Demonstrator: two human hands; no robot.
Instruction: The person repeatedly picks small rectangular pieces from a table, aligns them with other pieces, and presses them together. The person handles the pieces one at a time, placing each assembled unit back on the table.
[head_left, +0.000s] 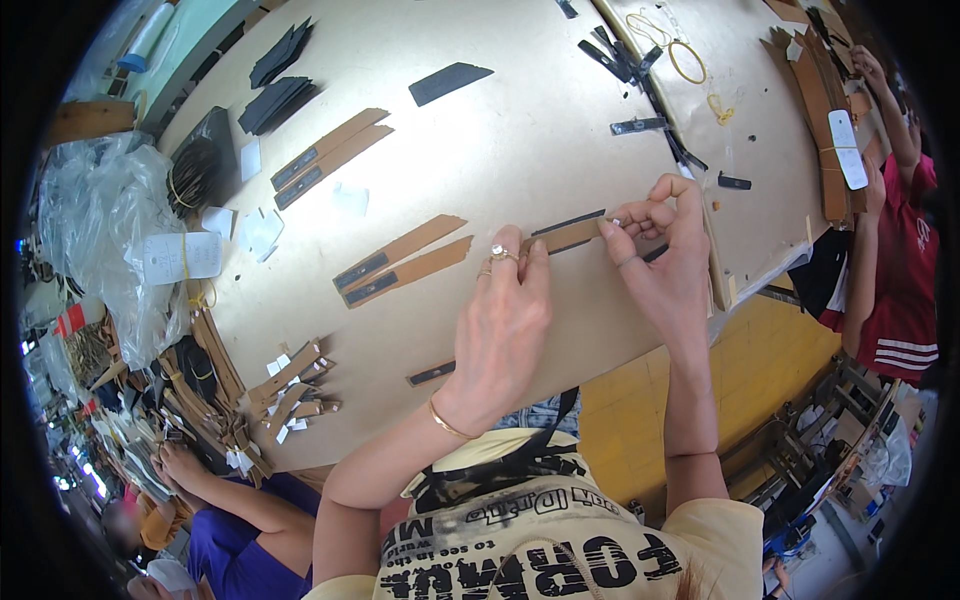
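The left hand (503, 325) presses flat, fingers closed together, on one end of a brown cardboard strip (568, 236). The right hand (668, 250) pinches the other end. The strip lies long-ways across the table (520, 130), near its front edge, tilted up a little toward the right.

Near end of the brown strip (566, 236) hidden under left hand (505, 320), right hand (665, 255) fingertips covering its far end
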